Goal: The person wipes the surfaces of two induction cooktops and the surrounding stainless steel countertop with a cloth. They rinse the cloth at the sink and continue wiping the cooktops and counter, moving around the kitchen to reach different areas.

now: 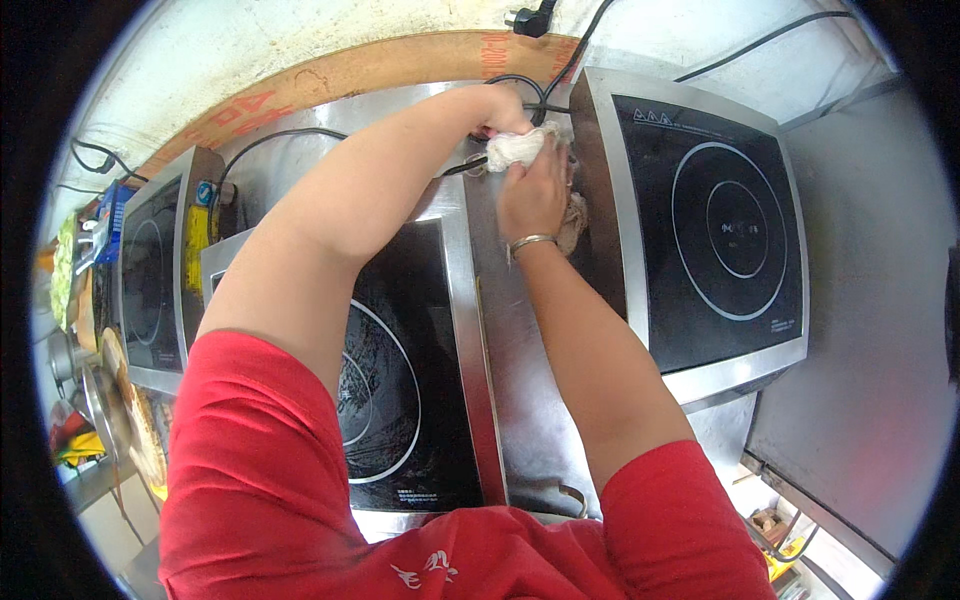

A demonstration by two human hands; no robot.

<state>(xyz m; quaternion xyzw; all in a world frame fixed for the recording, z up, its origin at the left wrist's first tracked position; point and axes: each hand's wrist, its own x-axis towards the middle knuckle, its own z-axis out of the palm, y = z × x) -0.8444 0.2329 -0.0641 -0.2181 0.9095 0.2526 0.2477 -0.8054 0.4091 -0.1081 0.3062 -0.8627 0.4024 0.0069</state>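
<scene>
Between two induction cooktops, both my hands meet near the back of a steel counter (517, 315). My right hand (536, 196), with a bracelet at its wrist, lies with its palm against a bunched white cloth (517, 150). At the cloth's upper left is my left hand (504, 111), fingers bent down beside a black cable; its fingertips are partly hidden. A brownish part of the cloth hangs past my right wrist. The middle cooktop (405, 345) has a smeared black glass top and sits partly under my left arm. The right cooktop (720, 225) stands just right of my right hand.
Black cables (281, 133) run behind the cooktops, and a black plug (531, 21) lies above a wooden board (390, 60) along the wall. Another cooktop (152, 270) stands at left, with a metal pan (107, 412) near it. A steel panel (862, 300) bounds the right side.
</scene>
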